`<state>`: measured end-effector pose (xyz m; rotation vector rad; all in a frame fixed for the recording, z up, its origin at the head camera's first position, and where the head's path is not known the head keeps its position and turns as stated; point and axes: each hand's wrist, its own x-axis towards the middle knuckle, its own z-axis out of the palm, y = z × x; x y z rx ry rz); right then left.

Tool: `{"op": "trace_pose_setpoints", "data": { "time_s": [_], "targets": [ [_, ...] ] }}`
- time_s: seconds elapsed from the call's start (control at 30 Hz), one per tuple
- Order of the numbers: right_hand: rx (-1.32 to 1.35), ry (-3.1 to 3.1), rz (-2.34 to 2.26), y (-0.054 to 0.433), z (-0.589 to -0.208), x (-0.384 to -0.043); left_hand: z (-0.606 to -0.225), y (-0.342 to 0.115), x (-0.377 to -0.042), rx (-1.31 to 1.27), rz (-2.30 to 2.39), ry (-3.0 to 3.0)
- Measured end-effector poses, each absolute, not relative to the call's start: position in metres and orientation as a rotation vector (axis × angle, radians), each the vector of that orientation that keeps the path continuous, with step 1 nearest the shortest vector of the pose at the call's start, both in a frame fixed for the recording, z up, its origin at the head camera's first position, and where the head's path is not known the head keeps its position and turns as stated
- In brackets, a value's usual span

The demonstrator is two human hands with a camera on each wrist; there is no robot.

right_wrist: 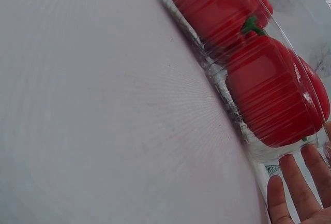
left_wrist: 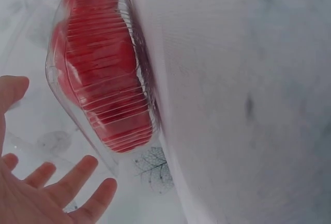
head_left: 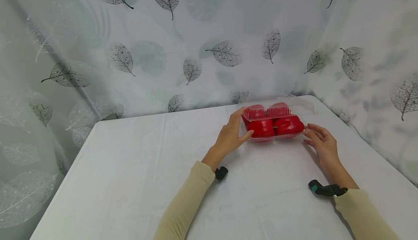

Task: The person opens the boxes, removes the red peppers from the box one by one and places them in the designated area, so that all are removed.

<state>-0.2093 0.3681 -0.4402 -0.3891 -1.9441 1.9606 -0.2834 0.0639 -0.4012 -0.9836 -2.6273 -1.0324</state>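
Note:
A clear plastic clamshell box (head_left: 261, 139) with several red bell peppers in it stands on the far right part of the table. Its transparent lid (head_left: 302, 104) shows over the rear peppers. One front bell pepper (head_left: 289, 124) has a green stem. At the box's left end is my left hand (head_left: 229, 137), fingers spread and thumb toward the front corner. My right hand (head_left: 323, 146) is at the opposite end, fingertips right at the plastic. The right wrist view shows extended fingers (right_wrist: 296, 185) by the box end; in the left wrist view the fingers (left_wrist: 72, 182) are apart from the ribbed side.
The white table (head_left: 130, 167) stretches left and toward me. Leaf-patterned curtains (head_left: 209, 51) hang behind it and along both sides. A dark strap device (head_left: 326, 189) is on my right wrist, and another dark device (head_left: 221, 173) on my left.

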Motion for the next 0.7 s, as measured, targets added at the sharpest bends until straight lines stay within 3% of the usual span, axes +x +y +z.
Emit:
{"op": "trace_pose_setpoints", "data": {
  "time_s": [0.7],
  "targets": [
    [-0.389,-1.947,1.968,0.3685,-0.4398,-0.2086,-0.4010,0.0639,-0.2825,-0.978,-1.046,-2.695]
  ]
}}
